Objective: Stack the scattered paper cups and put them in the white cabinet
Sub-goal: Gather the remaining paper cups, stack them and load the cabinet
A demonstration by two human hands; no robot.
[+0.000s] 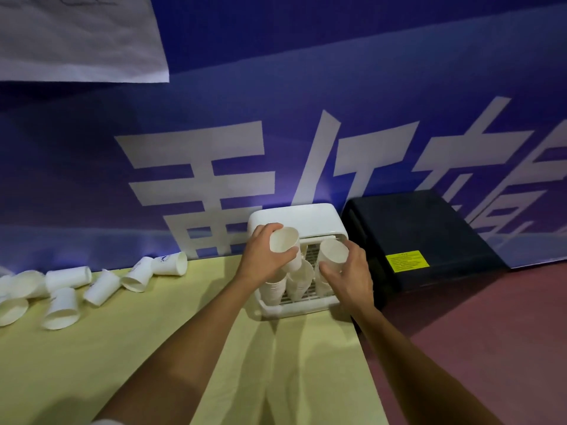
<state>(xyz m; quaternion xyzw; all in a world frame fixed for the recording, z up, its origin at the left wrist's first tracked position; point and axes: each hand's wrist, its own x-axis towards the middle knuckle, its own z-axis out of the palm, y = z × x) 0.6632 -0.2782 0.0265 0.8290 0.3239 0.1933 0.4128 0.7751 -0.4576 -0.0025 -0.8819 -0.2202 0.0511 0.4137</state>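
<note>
A small white cabinet (294,214) stands open at the table's far right, against the blue banner. Stacks of white paper cups (273,291) stand on its wire rack. My left hand (264,256) grips one stack of cups (283,240) near its top, over the cabinet's left side. My right hand (348,276) grips another cup stack (333,254) over the right side. Several loose white paper cups (63,306) lie tipped over at the far left of the table.
The table wears a pale yellow cloth (184,332), and its right edge runs just beside the cabinet. A black box (420,237) with a yellow label sits right of the cabinet. Reddish floor (491,348) lies beyond the table edge.
</note>
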